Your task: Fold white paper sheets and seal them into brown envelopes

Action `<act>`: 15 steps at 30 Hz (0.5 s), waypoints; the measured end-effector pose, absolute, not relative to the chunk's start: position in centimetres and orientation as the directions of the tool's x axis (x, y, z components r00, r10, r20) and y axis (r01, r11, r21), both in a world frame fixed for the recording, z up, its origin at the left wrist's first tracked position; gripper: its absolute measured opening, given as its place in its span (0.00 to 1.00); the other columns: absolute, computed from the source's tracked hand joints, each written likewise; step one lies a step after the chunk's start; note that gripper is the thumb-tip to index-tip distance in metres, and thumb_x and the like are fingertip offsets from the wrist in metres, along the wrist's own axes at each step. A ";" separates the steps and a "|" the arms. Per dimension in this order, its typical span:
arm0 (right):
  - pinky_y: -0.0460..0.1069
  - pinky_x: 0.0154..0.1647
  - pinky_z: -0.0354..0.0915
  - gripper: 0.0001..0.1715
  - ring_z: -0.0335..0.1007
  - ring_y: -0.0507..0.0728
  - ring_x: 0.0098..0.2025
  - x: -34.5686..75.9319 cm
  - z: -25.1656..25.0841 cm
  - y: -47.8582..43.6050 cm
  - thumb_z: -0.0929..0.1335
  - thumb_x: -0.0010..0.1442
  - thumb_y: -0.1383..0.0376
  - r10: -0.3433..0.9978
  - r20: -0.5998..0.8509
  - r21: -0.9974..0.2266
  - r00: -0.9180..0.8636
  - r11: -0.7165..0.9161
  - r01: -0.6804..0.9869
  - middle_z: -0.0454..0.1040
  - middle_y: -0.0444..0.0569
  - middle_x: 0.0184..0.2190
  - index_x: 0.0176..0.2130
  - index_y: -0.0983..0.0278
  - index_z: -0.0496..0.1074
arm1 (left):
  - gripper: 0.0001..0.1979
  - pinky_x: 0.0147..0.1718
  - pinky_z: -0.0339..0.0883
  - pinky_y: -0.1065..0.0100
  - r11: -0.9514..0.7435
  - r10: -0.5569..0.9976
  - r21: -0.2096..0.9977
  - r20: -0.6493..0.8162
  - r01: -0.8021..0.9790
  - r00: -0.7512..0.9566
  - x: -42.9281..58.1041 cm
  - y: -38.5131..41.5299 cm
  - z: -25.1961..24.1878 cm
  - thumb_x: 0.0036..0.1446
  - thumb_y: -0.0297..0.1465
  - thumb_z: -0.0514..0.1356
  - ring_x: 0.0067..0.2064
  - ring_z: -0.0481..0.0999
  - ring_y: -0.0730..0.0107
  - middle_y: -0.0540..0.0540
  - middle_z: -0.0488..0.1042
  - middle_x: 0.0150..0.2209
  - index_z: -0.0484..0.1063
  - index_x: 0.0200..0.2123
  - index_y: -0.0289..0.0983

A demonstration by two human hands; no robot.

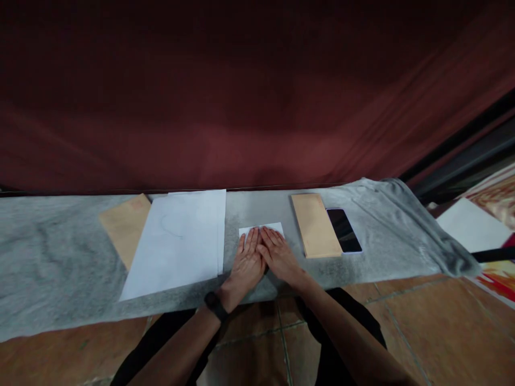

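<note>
A small folded white paper [262, 229] lies on the grey cloth [60, 257] in front of me. My left hand [247, 261] lies flat on it with fingers stretched out and together. My right hand [277, 254] rests flat beside it, its fingers overlapping the left hand's fingers on the paper. Both palms press down and hold nothing. A black band sits on my left wrist [214, 304].
A stack of large white sheets [177, 241] lies to the left, with a brown envelope [125, 225] partly beneath it. To the right lie a second brown envelope [316, 225] and a dark phone [343, 229]. A dark red curtain [241, 96] hangs behind. Tiled floor [422, 321] lies below.
</note>
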State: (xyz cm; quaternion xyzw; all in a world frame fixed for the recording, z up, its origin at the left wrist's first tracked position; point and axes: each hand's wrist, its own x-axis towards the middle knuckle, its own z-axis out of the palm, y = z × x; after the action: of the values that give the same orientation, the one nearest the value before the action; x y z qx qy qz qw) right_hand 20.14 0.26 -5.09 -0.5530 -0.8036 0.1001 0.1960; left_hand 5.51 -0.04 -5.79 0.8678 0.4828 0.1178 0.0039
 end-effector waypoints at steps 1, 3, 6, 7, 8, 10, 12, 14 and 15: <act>0.58 0.72 0.52 0.30 0.53 0.59 0.71 20.0 -5.5 0.2 0.54 0.75 0.59 0.931 0.199 -0.364 -0.307 0.361 0.859 0.61 0.56 0.69 0.68 0.69 0.59 | 0.29 0.70 0.46 0.48 -0.524 0.844 0.118 0.210 0.844 0.494 5.6 0.0 -6.1 0.67 0.29 0.45 0.73 0.49 0.53 0.31 0.55 0.70 0.55 0.69 0.23; 0.59 0.72 0.49 0.31 0.51 0.59 0.72 20.1 -6.1 0.1 0.54 0.74 0.58 0.936 0.199 -0.328 -0.292 0.344 0.880 0.58 0.56 0.70 0.69 0.69 0.57 | 0.29 0.70 0.47 0.49 -0.507 0.851 0.120 0.230 0.854 0.473 5.4 0.1 -6.5 0.67 0.29 0.44 0.73 0.48 0.54 0.31 0.55 0.70 0.54 0.69 0.23; 0.60 0.73 0.46 0.31 0.48 0.60 0.73 20.5 -6.6 0.1 0.55 0.74 0.58 0.931 0.221 -0.260 -0.291 0.344 0.902 0.55 0.57 0.71 0.69 0.69 0.57 | 0.30 0.69 0.49 0.51 -0.482 0.863 0.137 0.245 0.865 0.442 4.6 0.4 -6.8 0.68 0.31 0.44 0.73 0.48 0.54 0.30 0.55 0.70 0.54 0.69 0.23; 0.60 0.73 0.46 0.31 0.47 0.61 0.73 20.7 -6.7 0.1 0.56 0.74 0.58 0.929 0.228 -0.240 -0.291 0.343 0.908 0.54 0.57 0.71 0.70 0.70 0.56 | 0.30 0.69 0.49 0.51 -0.467 0.872 0.144 0.242 0.872 0.427 4.4 0.6 -6.8 0.68 0.32 0.44 0.73 0.49 0.53 0.30 0.55 0.70 0.53 0.69 0.22; 0.60 0.73 0.46 0.32 0.47 0.61 0.73 20.8 -6.8 0.1 0.56 0.74 0.57 0.929 0.233 -0.224 -0.287 0.338 0.914 0.54 0.58 0.71 0.70 0.70 0.56 | 0.30 0.69 0.50 0.51 -0.448 0.882 0.150 0.236 0.881 0.409 4.1 0.7 -6.9 0.69 0.34 0.45 0.73 0.49 0.53 0.29 0.55 0.70 0.53 0.69 0.22; 0.61 0.72 0.48 0.34 0.47 0.63 0.73 21.0 -7.1 0.2 0.58 0.73 0.55 0.933 0.240 -0.201 -0.269 0.319 0.926 0.53 0.60 0.71 0.70 0.71 0.54 | 0.31 0.69 0.50 0.51 -0.410 0.901 0.157 0.221 0.899 0.372 3.8 0.8 -7.0 0.69 0.36 0.45 0.73 0.50 0.53 0.29 0.54 0.70 0.53 0.69 0.23; 0.61 0.71 0.49 0.36 0.47 0.64 0.73 21.2 -7.4 0.2 0.59 0.73 0.54 0.935 0.249 -0.186 -0.251 0.300 0.936 0.53 0.61 0.71 0.71 0.71 0.53 | 0.32 0.69 0.49 0.51 -0.378 0.916 0.155 0.208 0.913 0.344 3.5 0.9 -7.0 0.69 0.38 0.46 0.73 0.50 0.52 0.29 0.54 0.71 0.53 0.69 0.23; 0.61 0.71 0.49 0.37 0.47 0.64 0.73 21.3 -7.7 0.2 0.58 0.73 0.53 0.936 0.262 -0.176 -0.233 0.284 0.943 0.54 0.61 0.71 0.71 0.72 0.52 | 0.33 0.70 0.49 0.51 -0.353 0.926 0.148 0.197 0.924 0.322 3.4 0.9 -6.9 0.69 0.40 0.47 0.73 0.50 0.52 0.29 0.53 0.71 0.53 0.69 0.23; 0.61 0.71 0.49 0.37 0.47 0.64 0.73 21.4 -7.8 0.2 0.58 0.73 0.53 0.937 0.268 -0.172 -0.225 0.277 0.945 0.54 0.61 0.71 0.71 0.72 0.52 | 0.34 0.70 0.48 0.51 -0.343 0.930 0.145 0.195 0.928 0.313 3.3 0.9 -6.9 0.69 0.41 0.47 0.73 0.51 0.52 0.29 0.53 0.71 0.53 0.69 0.23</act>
State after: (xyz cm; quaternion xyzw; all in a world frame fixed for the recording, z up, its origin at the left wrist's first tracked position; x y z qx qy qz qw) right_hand 21.42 0.16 -7.80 -0.6013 -0.7825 -0.0136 0.1610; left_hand 3.32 0.85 -6.89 0.8102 0.5732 0.1224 0.0027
